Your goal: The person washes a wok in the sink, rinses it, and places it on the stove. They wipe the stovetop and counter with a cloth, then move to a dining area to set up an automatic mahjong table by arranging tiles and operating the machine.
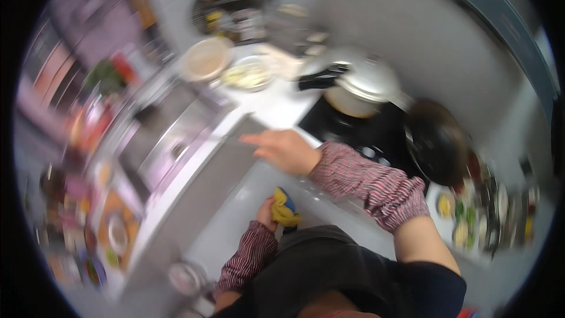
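Observation:
My left hand [266,215] is closed around a bunched yellow and blue cloth [285,209], low in front of my body. My right hand [284,151] reaches out at the inner corner of the white counter [274,104], its fingers extended and nothing seen in them; blur softens their outline. Both forearms wear patterned sleeve covers. Beyond my right hand, a silver pot with a lid and black handle [368,77] stands on a black cooktop [335,126]. To its right, a dark round pan [437,143] is tilted up near the wall.
A sink [170,141] is set into the left counter, with a cutting board [114,212] nearer me. A bowl [206,59] and a plate of pale food [248,74] are in the corner below a rack of jars [238,4]. Plates of ingredients [461,221] stand at right.

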{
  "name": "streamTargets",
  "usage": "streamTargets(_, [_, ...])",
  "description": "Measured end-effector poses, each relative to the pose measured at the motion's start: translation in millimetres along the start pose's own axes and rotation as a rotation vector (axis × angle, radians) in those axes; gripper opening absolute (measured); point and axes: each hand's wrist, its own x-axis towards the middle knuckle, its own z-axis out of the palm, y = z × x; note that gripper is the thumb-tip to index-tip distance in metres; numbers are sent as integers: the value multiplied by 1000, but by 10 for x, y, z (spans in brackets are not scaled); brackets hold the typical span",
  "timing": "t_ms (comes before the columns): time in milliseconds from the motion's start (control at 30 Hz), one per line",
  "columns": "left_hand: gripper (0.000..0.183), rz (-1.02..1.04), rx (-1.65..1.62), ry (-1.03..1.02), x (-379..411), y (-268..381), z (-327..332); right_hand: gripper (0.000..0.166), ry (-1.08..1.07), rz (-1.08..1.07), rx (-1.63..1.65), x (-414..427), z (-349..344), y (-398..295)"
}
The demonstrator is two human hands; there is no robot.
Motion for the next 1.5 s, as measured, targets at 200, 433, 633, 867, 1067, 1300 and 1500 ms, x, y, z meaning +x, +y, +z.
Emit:
streamTargets(200, [49, -144, 353, -292, 342, -293, 995, 42, 82, 223, -357, -1473, -894, -245])
streamTargets(433, [50, 170, 881, -412, 1120, -1188, 2134, 37, 505, 850, -495, -3301, -1651, -844])
streamTargets(633, [54, 709, 1158, -55, 2072, -1180, 2481, 33, 1327, 1318, 236, -4404, -1656, -761])
streamTargets(867, [32, 206, 892, 243, 2412, 412, 1386, 19, 1709, 942, 1090, -4732, -1649, -34])
streamTargets(1067, [35, 583, 524, 582, 2645, 3110, 356, 25, 1805, 905, 1043, -4633, -1482, 355])
streamTargets(1300, [45, 387, 556, 764, 3166, 5173, -92, 55, 1914, 1236, 683, -4022, -1283, 497])
streamTargets(1500, [27, 457, 356, 699, 2950, 5562, -226, 82, 1838, 1542, 256, -4439, -960, 110])
